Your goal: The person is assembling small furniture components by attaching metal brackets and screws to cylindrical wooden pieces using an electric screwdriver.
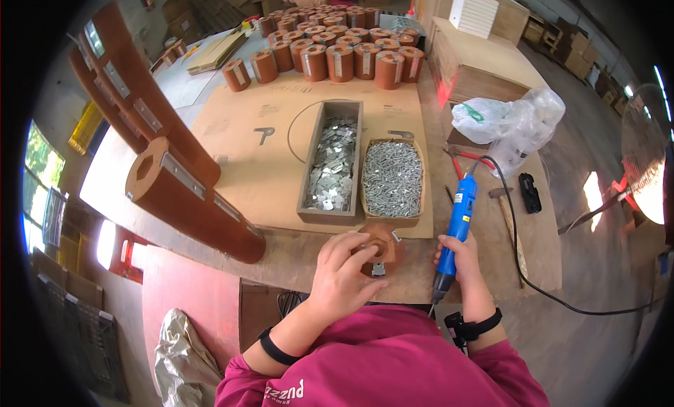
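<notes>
Brown block (pixel 395 255), short, on table (pixel 546 247) nr near edge, hole up, L side partly hidden; small metal tabs (pixel 378 269) at near and far-R sides. Just R, apart: elec. screwdriver (pixel 460 209), blue w/ blk nose, tilted, bit pointing near, blk cord off far end.

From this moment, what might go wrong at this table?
The blue driver in the right hand points toward the pink shirt; a slip might catch it. Its black cord runs beside the hammer and could snag. The open screw box stands near the left hand; a bump may spill it.
</notes>
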`<state>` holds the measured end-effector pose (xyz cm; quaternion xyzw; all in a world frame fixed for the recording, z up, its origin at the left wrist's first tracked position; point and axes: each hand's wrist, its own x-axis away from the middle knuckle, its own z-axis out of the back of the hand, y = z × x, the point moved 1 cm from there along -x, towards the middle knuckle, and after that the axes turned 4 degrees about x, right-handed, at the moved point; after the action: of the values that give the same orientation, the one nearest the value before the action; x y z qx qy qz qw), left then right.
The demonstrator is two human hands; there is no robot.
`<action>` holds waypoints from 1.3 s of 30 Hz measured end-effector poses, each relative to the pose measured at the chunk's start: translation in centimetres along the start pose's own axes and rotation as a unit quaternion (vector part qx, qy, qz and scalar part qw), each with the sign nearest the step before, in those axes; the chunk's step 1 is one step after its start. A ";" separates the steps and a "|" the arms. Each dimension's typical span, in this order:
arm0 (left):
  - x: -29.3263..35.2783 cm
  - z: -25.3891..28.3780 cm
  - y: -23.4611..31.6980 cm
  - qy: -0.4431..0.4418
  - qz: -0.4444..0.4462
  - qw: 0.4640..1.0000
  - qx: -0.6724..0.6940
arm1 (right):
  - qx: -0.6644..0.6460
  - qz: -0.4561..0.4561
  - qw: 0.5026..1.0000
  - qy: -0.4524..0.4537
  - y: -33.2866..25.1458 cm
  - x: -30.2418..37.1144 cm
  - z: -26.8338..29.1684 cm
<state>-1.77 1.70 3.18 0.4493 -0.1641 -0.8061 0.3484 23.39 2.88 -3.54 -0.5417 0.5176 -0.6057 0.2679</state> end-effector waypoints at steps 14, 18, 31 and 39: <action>-11.9 -3.7 -9.2 -0.228 0.099 0.968 -0.040 | 0.033 0.047 0.998 0.000 0.7 0.1 -0.9; -12.5 -6.6 -8.7 -0.311 0.078 0.941 -0.109 | 0.006 0.053 0.999 0.000 1.0 -0.2 0.4; -12.0 -6.5 -8.7 -0.283 0.073 0.942 -0.167 | 0.004 0.062 0.998 0.027 1.0 -0.4 0.1; -11.5 -6.2 -8.7 -0.258 0.017 0.956 -0.141 | 0.035 0.047 0.998 0.018 0.2 0.2 0.3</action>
<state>3.92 16.25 1.84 0.1699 -0.1404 -0.9035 0.3676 23.55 2.50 -3.70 -0.4963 0.5254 -0.6198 0.3057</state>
